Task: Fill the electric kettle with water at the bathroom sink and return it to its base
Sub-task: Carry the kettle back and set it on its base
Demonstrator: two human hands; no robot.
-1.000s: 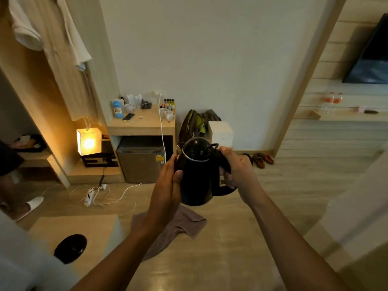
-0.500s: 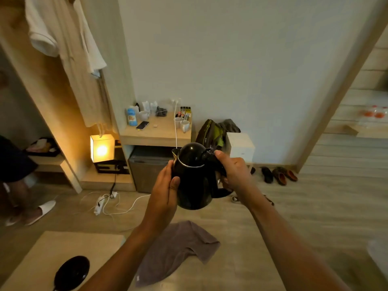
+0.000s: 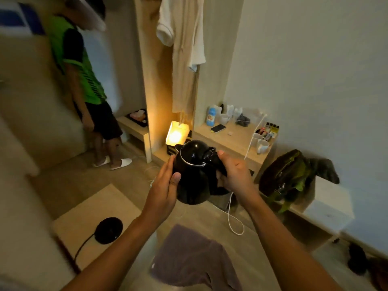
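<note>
I hold a black electric kettle [image 3: 196, 173] with a domed lid in mid-air in front of me, upright. My left hand [image 3: 165, 185] presses flat against its left side. My right hand [image 3: 235, 175] grips the handle on its right side, thumb up near the lid. The kettle's round black base [image 3: 108, 230] lies on a low light-wood table [image 3: 84, 213] at lower left, with its cord running off toward me. No sink is in view.
A person in a green shirt [image 3: 84, 80] and white slippers stands at the left. A grey towel [image 3: 195, 259] lies on the floor. A wooden shelf [image 3: 235, 139] holds mugs, a phone and bottles. A lit lamp [image 3: 176, 133], a backpack [image 3: 287, 179] and a white cable [image 3: 233, 223] are nearby.
My view has swung left: the shelf and backpack shifted right, the standing person came into sight, and the base moved nearer the centre. Both hands keep their hold on the kettle.
</note>
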